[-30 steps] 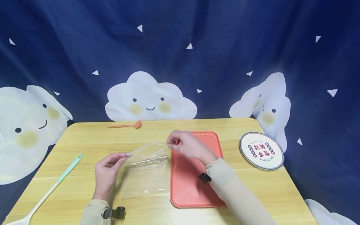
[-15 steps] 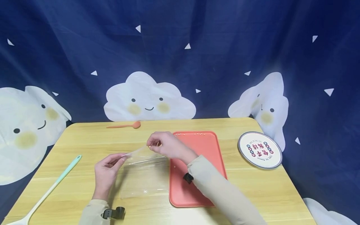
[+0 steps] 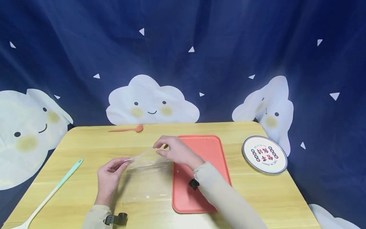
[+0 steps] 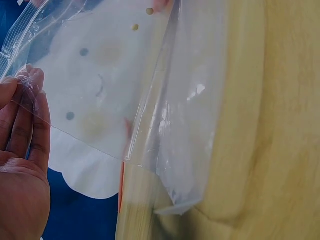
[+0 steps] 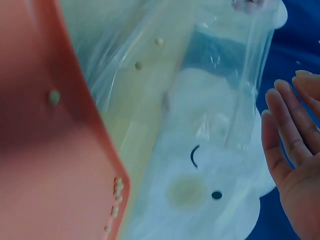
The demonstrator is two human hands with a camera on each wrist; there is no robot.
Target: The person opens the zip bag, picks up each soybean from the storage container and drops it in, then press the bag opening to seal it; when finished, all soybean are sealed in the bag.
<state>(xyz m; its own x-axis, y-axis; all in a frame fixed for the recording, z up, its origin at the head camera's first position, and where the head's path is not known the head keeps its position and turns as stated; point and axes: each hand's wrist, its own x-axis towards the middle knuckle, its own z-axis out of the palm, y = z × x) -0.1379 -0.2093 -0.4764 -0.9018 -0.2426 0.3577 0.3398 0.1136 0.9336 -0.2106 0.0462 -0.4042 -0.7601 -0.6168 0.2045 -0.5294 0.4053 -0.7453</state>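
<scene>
A clear zip bag (image 3: 148, 184) lies in the middle of the table, its mouth lifted. My left hand (image 3: 110, 175) pinches the mouth's left corner between thumb and fingers. My right hand (image 3: 175, 151) hovers over the mouth's right side, thumb and forefinger parted. In the right wrist view its fingers (image 5: 287, 120) look loosely extended, apart from the bag, holding nothing visible. Two small pale-yellow beans (image 4: 135, 27) show against the bag in both wrist views; whether they are inside or falling I cannot tell. Right of the bag is a red tray (image 3: 206, 152) with several beans (image 5: 117, 187) along its far rim.
An orange spoon (image 3: 138, 128) lies at the table's back edge. A long white and mint-handled utensil (image 3: 51, 194), its head cut off by the frame, lies at the left. A white patterned plate (image 3: 264, 155) sits at the right edge. A dark blue curtain (image 3: 223, 63) hangs behind.
My right hand moved left from the tray's edge to above the bag's mouth, with a bean at its fingertips half a second ago. Its thumb and forefinger have since parted. The left hand keeps its pinch.
</scene>
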